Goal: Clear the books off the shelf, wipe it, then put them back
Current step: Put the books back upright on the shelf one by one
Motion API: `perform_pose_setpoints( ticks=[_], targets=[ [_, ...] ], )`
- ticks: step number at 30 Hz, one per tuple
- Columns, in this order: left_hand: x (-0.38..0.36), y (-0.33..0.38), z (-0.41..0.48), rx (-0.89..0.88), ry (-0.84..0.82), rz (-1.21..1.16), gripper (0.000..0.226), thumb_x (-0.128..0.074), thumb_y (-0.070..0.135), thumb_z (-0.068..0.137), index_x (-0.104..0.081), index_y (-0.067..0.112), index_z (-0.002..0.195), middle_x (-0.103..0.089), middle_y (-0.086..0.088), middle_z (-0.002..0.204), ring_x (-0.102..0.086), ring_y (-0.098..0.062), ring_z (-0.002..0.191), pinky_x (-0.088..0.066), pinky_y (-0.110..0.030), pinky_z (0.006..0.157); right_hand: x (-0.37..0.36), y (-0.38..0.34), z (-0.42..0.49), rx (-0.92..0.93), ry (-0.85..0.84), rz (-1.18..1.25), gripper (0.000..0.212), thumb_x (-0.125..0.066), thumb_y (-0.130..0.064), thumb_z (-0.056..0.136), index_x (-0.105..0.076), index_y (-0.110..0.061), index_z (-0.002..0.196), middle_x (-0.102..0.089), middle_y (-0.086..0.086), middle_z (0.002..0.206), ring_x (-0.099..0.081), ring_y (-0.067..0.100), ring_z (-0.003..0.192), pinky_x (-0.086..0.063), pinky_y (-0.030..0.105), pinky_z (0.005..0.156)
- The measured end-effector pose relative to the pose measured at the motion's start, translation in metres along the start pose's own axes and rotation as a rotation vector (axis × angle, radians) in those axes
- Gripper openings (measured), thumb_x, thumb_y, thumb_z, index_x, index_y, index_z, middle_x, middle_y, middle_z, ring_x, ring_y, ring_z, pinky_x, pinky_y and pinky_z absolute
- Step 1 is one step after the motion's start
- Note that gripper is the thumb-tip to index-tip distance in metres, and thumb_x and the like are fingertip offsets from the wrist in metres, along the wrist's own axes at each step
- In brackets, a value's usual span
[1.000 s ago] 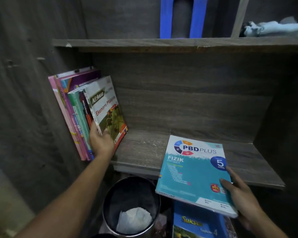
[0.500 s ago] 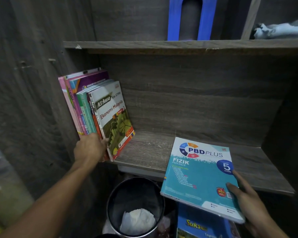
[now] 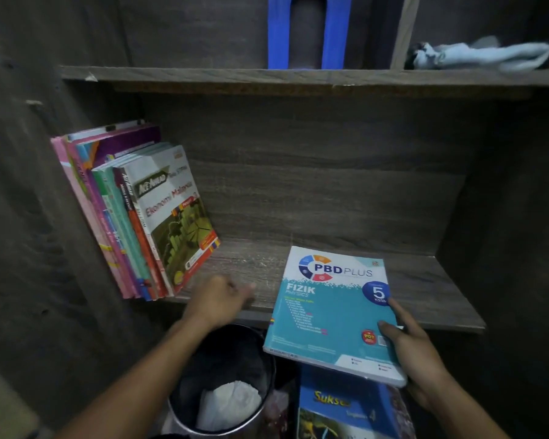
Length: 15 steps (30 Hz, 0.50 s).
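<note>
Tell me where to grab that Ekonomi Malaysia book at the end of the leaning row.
Judging from its pose, pinch the Ekonomi Malaysia book along its front spine edge, coming from the right over the bare shelf. Its cover faces that open side, while its other face leans on the row of books.

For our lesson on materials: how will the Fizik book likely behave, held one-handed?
The Fizik book looks like a thin softcover, so it probably sags away from the right hand. Its cover seems glossy, so the grip may slip.

Blue arched object (image 3: 334, 33) standing up top, round black bin (image 3: 241, 353) below, crumpled white paper (image 3: 229, 407) inside it
</note>
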State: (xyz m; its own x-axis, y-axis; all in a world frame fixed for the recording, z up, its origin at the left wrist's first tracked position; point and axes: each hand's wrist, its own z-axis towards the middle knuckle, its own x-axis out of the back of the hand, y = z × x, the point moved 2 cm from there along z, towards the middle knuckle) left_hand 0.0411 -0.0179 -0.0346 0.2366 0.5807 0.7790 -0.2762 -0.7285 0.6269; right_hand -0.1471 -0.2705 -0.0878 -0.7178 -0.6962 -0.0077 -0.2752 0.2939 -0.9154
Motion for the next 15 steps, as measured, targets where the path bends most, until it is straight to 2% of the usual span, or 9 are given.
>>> perform_pose_setpoints(
  ticks=[3, 7, 11, 15],
  targets=[
    [-0.043, 0.025, 0.004, -0.002, -0.198, -0.042, 0.052, -0.063, 0.063, 0.081, -0.064, 0.012, 0.069, -0.072, -0.007, 0.075, -0.068, -0.021, 0.065, -0.051, -0.026, 0.059, 0.001, 0.002, 0.002, 0.010, -0.008, 0.035, 0.054, -0.057, -0.010, 0.098, -0.046, -0.042, 0.140, -0.075, 0.014, 0.101, -0.074, 0.036, 0.086, -0.055, 0.060, 0.086],
    [-0.063, 0.028, 0.017, 0.048, -0.270, 0.018, 0.054, -0.075, 0.060, 0.071, -0.072, 0.010, 0.089, -0.075, -0.006, 0.093, -0.071, -0.019, 0.081, -0.056, -0.030, 0.072, -0.001, 0.004, 0.005, 0.021, -0.015, 0.085, 0.056, -0.056, -0.008, 0.098, -0.045, -0.040, 0.142, -0.076, 0.014, 0.099, -0.074, 0.037, 0.088, -0.055, 0.060, 0.087],
    [-0.062, 0.032, 0.021, 0.113, -0.283, 0.023, 0.048, -0.077, 0.051, 0.075, -0.069, 0.006, 0.091, -0.073, -0.008, 0.096, -0.070, -0.020, 0.083, -0.058, -0.033, 0.076, -0.004, 0.005, 0.004, 0.053, -0.020, 0.118, 0.057, -0.055, -0.006, 0.098, -0.046, -0.041, 0.142, -0.076, 0.013, 0.100, -0.073, 0.038, 0.089, -0.054, 0.061, 0.088],
    [-0.061, 0.036, 0.021, 0.159, -0.313, -0.099, 0.035, -0.076, 0.033, 0.082, -0.065, 0.004, 0.099, -0.072, -0.009, 0.102, -0.070, -0.022, 0.090, -0.057, -0.036, 0.081, -0.002, 0.004, 0.002, 0.042, -0.039, 0.138, 0.054, -0.055, -0.010, 0.099, -0.045, -0.044, 0.139, -0.076, 0.014, 0.101, -0.073, 0.037, 0.090, -0.054, 0.061, 0.088]
  ],
)
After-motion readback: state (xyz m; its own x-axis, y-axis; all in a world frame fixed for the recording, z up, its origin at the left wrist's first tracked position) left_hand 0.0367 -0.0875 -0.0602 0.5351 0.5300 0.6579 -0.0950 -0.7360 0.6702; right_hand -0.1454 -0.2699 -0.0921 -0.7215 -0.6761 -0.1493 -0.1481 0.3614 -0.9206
